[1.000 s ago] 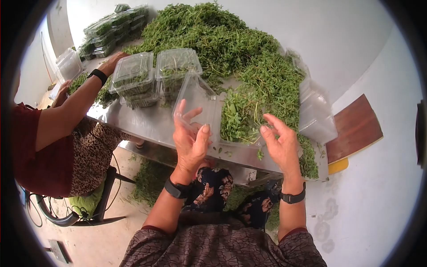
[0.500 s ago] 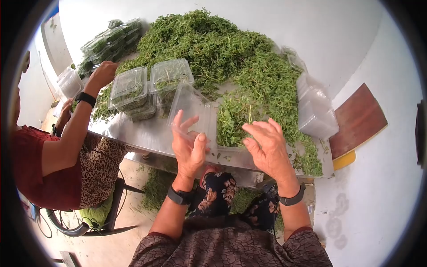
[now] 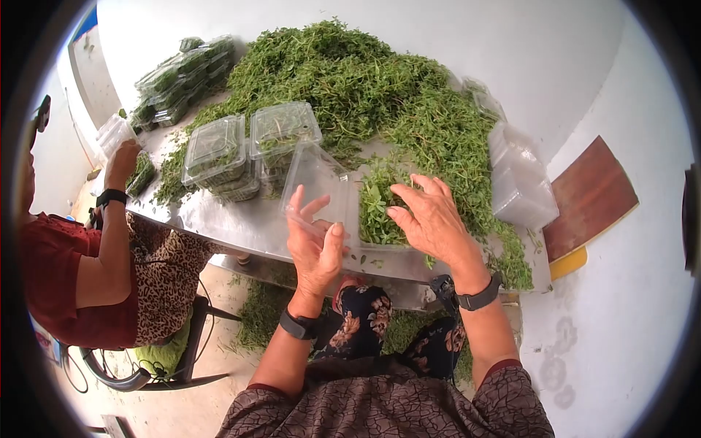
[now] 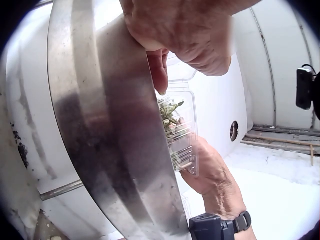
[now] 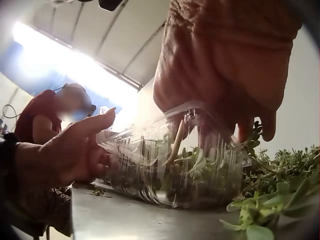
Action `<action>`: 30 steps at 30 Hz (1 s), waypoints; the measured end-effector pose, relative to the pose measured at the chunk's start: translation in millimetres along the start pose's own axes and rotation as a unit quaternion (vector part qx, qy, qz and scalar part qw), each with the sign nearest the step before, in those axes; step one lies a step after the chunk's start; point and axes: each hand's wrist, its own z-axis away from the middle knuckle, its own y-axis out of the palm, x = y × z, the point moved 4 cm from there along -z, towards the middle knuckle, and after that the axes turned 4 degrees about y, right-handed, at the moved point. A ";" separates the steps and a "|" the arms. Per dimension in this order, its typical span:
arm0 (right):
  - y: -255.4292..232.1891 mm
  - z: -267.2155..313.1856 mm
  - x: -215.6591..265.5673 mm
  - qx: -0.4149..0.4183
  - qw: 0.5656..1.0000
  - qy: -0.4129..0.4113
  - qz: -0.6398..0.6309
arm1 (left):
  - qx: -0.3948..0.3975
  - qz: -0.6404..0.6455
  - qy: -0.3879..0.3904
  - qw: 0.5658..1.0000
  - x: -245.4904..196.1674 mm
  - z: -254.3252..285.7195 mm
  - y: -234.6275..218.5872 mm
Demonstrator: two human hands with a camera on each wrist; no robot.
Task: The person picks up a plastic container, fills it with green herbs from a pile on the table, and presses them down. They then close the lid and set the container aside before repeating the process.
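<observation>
A clear plastic clamshell box point(image 3: 394, 252) lies open at the table's front edge, leafy green sprigs point(image 3: 374, 212) filling its base. Its raised lid point(image 3: 310, 175) leans to the left. My left hand point(image 3: 318, 255) is palm up beside the box, thumb raised and relaxed fingers behind the clear lid. In the right wrist view those fingers rest along the wall of the box point(image 5: 200, 192). My right hand point(image 3: 438, 230) reaches over the box from the right, thumb and index finger apart. Its fingertips point down into the sprigs, beside a pale stem point(image 5: 176, 142).
A big heap of greens point(image 3: 343, 73) covers the back of the metal table point(image 3: 241, 230). Filled boxes point(image 3: 215, 153) stand left of the open one, more stacked at the back left point(image 3: 186, 77). Nested boxes point(image 3: 522, 186) stand right. Another person point(image 3: 80, 285) sits at the left.
My right hand has moved in from the right side over the box, lowering its fingers onto the sprigs. My left hand has stayed by the lid. The other person's arm has drawn back leftward.
</observation>
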 end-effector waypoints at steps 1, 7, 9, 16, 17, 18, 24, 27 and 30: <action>-0.9 0.6 0.9 0.001 1.000 0.000 0.000 | 0.000 0.000 -0.001 1.000 -0.3 0.3 0.4; 4.0 5.7 -2.0 0.045 0.999 -0.023 -0.002 | -0.003 0.001 -0.012 1.000 -0.1 1.0 0.5; 1.6 5.8 -2.0 0.050 0.998 -0.027 -0.006 | -0.023 0.001 -0.006 1.000 0.7 0.5 0.2; -15.3 0.9 1.1 0.028 0.997 -0.006 -0.068 | -0.023 0.005 -0.004 1.000 1.0 1.1 -0.6; -15.6 -0.3 -0.9 0.006 0.998 -0.011 -0.061 | -0.016 0.009 -0.004 1.000 1.6 1.5 -0.1; -16.3 -1.7 -2.3 -0.017 0.998 -0.016 -0.053 | -0.008 0.013 -0.004 1.000 2.4 1.8 0.5; -5.1 -13.7 1.5 0.002 0.999 -0.031 -0.010 | -0.007 0.009 0.003 1.000 5.5 2.5 -0.1; 4.5 -16.8 4.1 0.048 0.997 -0.052 0.026 | -0.019 -0.007 0.030 0.999 11.1 2.0 0.4; 4.8 -15.3 15.1 0.121 0.990 -0.035 0.059 | -0.004 -0.003 0.004 1.000 7.1 2.4 0.4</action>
